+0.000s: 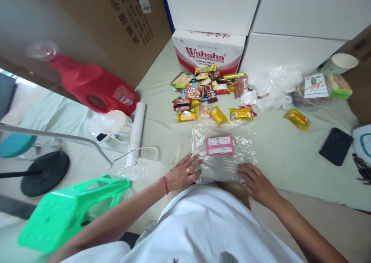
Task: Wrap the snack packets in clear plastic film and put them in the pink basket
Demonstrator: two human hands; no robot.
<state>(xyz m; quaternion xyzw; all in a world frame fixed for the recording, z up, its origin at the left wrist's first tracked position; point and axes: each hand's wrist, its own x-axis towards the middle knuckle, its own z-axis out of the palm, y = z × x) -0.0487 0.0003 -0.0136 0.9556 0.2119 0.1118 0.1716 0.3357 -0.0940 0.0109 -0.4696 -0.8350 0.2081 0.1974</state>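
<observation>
A clear plastic bag (223,162) with a pink-edged label (220,145) lies flat on the pale green cloth in front of me. My left hand (183,174) rests flat at the bag's near left corner, fingers stretched out, a ring on one finger and a red string on the wrist. My right hand (255,182) lies flat at the bag's near right corner, fingers spread on the plastic. Beyond the bag sits a heap of several wrapped snacks (208,94). One yellow snack pack (297,118) lies apart to the right.
A red-and-white Wahaha box (209,50) and white boxes (290,27) stand at the back. Crumpled clear bags (272,86) lie right of the snacks. A red jug (89,86), white roll (136,133), green stool (69,210), black pouch (336,146) and paper cup (342,63) surround the cloth.
</observation>
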